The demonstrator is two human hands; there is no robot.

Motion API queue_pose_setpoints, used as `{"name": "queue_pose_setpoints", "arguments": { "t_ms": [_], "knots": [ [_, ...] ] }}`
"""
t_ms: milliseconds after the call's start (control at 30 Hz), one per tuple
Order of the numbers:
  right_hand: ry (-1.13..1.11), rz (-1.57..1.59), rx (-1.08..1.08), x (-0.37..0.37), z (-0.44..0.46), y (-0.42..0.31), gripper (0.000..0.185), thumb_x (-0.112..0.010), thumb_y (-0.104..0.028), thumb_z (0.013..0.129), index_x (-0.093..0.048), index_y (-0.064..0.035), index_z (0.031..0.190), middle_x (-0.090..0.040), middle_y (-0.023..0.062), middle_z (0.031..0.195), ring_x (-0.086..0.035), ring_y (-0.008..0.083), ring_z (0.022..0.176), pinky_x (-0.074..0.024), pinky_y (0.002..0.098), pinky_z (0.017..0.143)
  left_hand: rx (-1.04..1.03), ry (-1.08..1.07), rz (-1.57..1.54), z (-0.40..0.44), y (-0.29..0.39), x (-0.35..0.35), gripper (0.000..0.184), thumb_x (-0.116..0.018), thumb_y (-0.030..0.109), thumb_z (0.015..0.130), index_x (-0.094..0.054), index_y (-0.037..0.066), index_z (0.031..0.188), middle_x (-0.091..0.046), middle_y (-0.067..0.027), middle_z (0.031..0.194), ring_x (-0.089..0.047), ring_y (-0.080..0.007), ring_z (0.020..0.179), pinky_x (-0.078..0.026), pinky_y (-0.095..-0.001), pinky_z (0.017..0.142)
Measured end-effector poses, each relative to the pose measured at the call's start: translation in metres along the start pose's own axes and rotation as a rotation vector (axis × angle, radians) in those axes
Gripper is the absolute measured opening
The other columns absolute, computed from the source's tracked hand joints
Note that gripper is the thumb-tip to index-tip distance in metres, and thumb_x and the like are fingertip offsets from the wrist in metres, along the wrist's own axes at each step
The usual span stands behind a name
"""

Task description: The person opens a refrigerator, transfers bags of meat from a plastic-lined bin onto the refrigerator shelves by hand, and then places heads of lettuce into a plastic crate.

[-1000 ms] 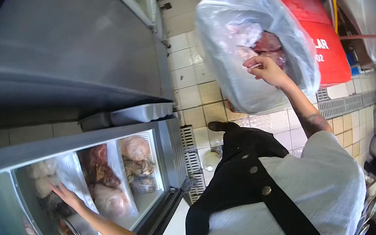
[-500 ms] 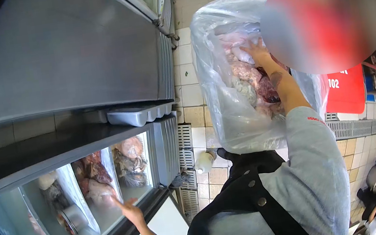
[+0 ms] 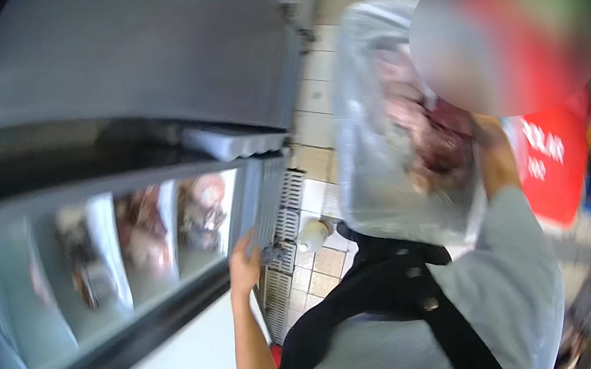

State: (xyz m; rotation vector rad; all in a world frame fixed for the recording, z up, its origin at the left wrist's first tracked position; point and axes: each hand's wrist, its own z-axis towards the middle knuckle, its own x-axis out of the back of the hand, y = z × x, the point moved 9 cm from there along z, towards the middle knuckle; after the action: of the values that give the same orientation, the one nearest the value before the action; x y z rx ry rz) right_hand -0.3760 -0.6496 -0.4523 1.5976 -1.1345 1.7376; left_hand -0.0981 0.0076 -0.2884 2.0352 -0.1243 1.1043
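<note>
The dark red meat [image 3: 443, 138], among paler pieces inside the open plastic bag [image 3: 378, 199], looks heavy, slick and perhaps frozen stiff, best cradled from beneath; the right hand is obscured, its grip impossible to tell, while the left hand [image 3: 245, 268], fingers loosely parted, is beside the open freezer [image 3: 132, 342].

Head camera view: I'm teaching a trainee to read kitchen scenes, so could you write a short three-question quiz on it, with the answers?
1. True or false: the left hand is gripping a piece of meat.
2. Multiple choice: what surrounds the meat in front of the person?
a) a cardboard box
b) translucent plastic
c) a wicker basket
3. Fill in the blank: the surface with white lettering is ____ in colour.

Key: 1. false; 2. b; 3. red
</note>
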Motion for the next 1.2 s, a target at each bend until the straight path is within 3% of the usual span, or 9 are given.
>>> {"name": "queue_pose_setpoints", "arguments": {
  "t_ms": [133, 233, 333, 433, 633, 700, 800, 967, 1200],
  "knots": [
    [0.076, 0.514, 0.027, 0.119, -0.062, -0.045, 0.046, -0.064, -0.024, 0.077, -0.058, 0.0102, 0.107, -0.063, 0.026, 0.102, -0.06, 0.033, 0.096, -0.0455, 0.0409, 0.085, -0.174, -0.052, -0.086, 0.02, 0.08, -0.016, 0.048, -0.06, 0.016, 0.085, -0.049, 0.004, 0.13, -0.05, -0.0188, 0.132, -0.047, -0.0323, 0.123, -0.035, -0.0376, 0.105],
    [-0.081, 0.949, -0.002, 0.167, -0.089, -0.088, 0.037, -0.062, -0.017, 0.074, -0.058, 0.0037, 0.105, -0.061, 0.0089, 0.089, -0.058, 0.0183, 0.082, -0.046, 0.0305, 0.072, -0.461, -0.007, -0.223, 0.036, 0.135, -0.028, 0.065, -0.068, 0.025, 0.081, -0.041, 0.006, 0.136, -0.047, -0.02, 0.134, -0.045, -0.0324, 0.124, -0.035, -0.0385, 0.105],
    [-0.229, 1.376, 0.005, 0.226, -0.145, -0.199, 0.033, -0.062, -0.014, 0.072, -0.059, 0.0004, 0.101, -0.06, 0.0045, 0.087, -0.057, 0.0161, 0.079, -0.0443, 0.0269, 0.073, -0.591, -0.009, -0.411, 0.039, 0.19, -0.029, 0.093, -0.077, 0.031, 0.071, -0.025, 0.006, 0.144, -0.037, -0.0227, 0.14, -0.036, -0.0342, 0.13, -0.028, -0.0403, 0.109],
    [-0.326, 1.319, 0.218, 0.212, -0.158, -0.276, 0.035, -0.06, -0.011, 0.071, -0.059, 0.0005, 0.105, -0.061, 0.0046, 0.088, -0.058, 0.017, 0.08, -0.0459, 0.0278, 0.071, -0.595, -0.128, -1.024, 0.029, 0.21, -0.014, 0.101, -0.08, 0.029, 0.069, -0.018, 0.007, 0.146, -0.03, -0.016, 0.146, -0.029, -0.0276, 0.136, -0.024, -0.0387, 0.111],
    [-0.919, 1.552, 0.431, 0.179, -0.286, -0.555, 0.04, -0.064, -0.014, 0.08, -0.056, 0.0003, 0.117, -0.065, 0.0101, 0.1, -0.064, 0.0194, 0.088, -0.0519, 0.031, 0.079, -0.608, 0.162, -1.546, -0.001, 0.095, 0.087, 0.093, -0.081, 0.025, 0.07, -0.025, 0.008, 0.142, -0.043, -0.0138, 0.136, -0.045, -0.0267, 0.126, -0.04, -0.0415, 0.103],
    [-1.035, 1.381, 0.562, 0.158, -0.319, -0.61, 0.045, -0.065, -0.011, 0.082, -0.052, 0.0004, 0.123, -0.061, 0.0089, 0.108, -0.061, 0.0173, 0.093, -0.0512, 0.03, 0.08, -0.414, 0.133, -1.707, -0.006, 0.038, 0.1, 0.085, -0.078, 0.028, 0.073, -0.03, 0.004, 0.139, -0.051, -0.015, 0.129, -0.057, -0.0259, 0.112, -0.051, -0.0388, 0.093],
    [-0.922, 1.344, 0.965, 0.192, -0.364, -0.671, 0.054, -0.066, -0.004, 0.08, -0.047, -0.0007, 0.13, -0.053, 0.0069, 0.118, -0.056, 0.0146, 0.099, -0.0496, 0.0281, 0.081, -0.335, 0.312, -1.818, -0.014, -0.033, 0.145, 0.053, -0.062, 0.024, 0.087, -0.043, 0.001, 0.13, -0.057, -0.0145, 0.122, -0.06, -0.0261, 0.108, -0.052, -0.04, 0.091],
    [-0.913, 1.319, 0.833, 0.193, -0.346, -0.681, 0.053, -0.063, 0.0, 0.081, -0.047, -0.0049, 0.131, -0.051, 0.0051, 0.119, -0.054, 0.012, 0.099, -0.0474, 0.0241, 0.077, -0.38, 0.59, -1.872, -0.004, -0.124, 0.272, 0.041, -0.05, 0.024, 0.093, -0.048, 0.001, 0.127, -0.059, -0.0149, 0.119, -0.06, -0.0258, 0.107, -0.05, -0.0432, 0.093],
    [-0.679, 1.25, 0.504, 0.146, -0.243, -0.612, 0.033, -0.06, -0.01, 0.083, -0.057, -0.0078, 0.116, -0.059, 0.0015, 0.103, -0.058, 0.0106, 0.09, -0.0455, 0.0235, 0.07, -0.345, 1.081, -1.379, 0.036, -0.227, 0.5, 0.04, -0.056, 0.008, 0.088, -0.048, -0.002, 0.126, -0.058, -0.0168, 0.117, -0.06, -0.0302, 0.104, -0.052, -0.0435, 0.088]
  ]
}}
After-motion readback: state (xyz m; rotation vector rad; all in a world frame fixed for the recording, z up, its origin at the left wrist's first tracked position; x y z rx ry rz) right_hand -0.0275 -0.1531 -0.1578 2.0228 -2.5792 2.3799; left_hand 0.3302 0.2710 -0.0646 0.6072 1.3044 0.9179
